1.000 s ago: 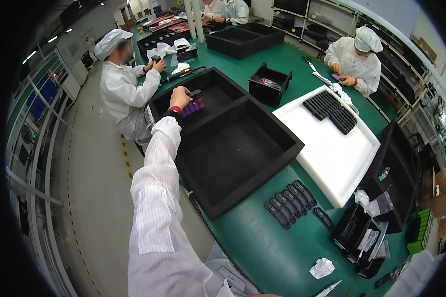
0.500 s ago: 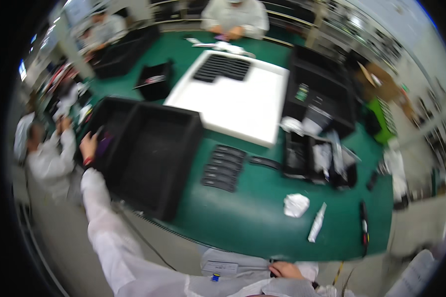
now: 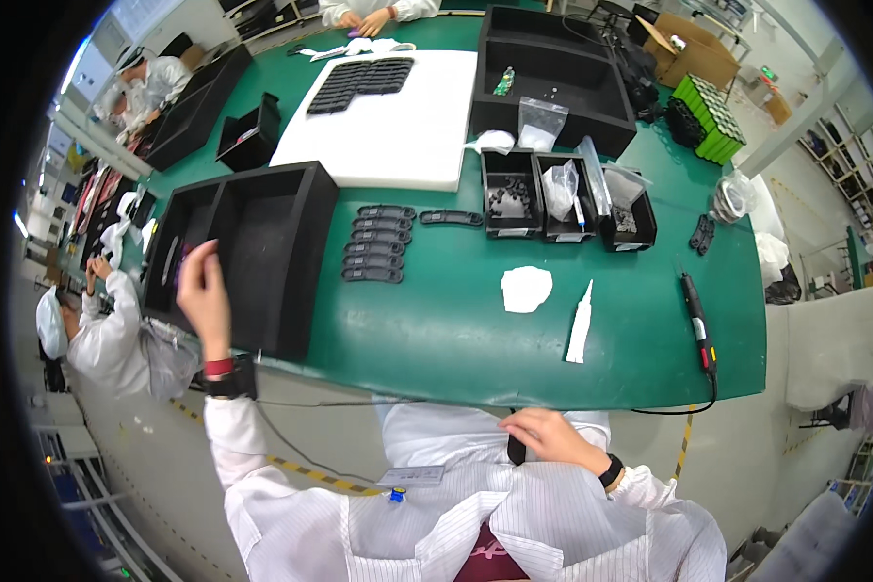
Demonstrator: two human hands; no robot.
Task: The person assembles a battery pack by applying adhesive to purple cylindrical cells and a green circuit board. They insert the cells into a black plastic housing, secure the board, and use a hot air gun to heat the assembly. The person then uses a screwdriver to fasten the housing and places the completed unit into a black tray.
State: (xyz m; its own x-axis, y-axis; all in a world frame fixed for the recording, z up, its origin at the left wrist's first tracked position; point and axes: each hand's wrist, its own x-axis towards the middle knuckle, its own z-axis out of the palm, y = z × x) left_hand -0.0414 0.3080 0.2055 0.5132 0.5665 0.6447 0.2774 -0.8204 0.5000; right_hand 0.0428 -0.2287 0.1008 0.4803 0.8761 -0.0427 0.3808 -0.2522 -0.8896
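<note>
A small purple piece (image 3: 180, 269) sits in the left compartment of the black two-compartment foam tray (image 3: 267, 238), partly hidden behind my left hand (image 3: 199, 286). That hand is raised over the tray's near side, fingers bunched close together; I cannot tell whether they touch the piece. My right hand (image 3: 553, 436) is well apart from it, lying over my lap at the table edge, fingers loosely bent beside a black strip (image 3: 516, 449); I cannot tell whether it grips that. On the green tabletop (image 3: 436, 320), right of the tray, lie a column of curved black plastic bars (image 3: 374, 248) and one single curved black bar (image 3: 452, 218). Beyond them is a shallow white foam tray (image 3: 407, 141) carrying ribbed black parts (image 3: 359, 84). Farther right lie a crumpled white wad (image 3: 527, 289), a tapered white tube (image 3: 580, 325) and a black corded pen-shaped tool (image 3: 695, 315).
</note>
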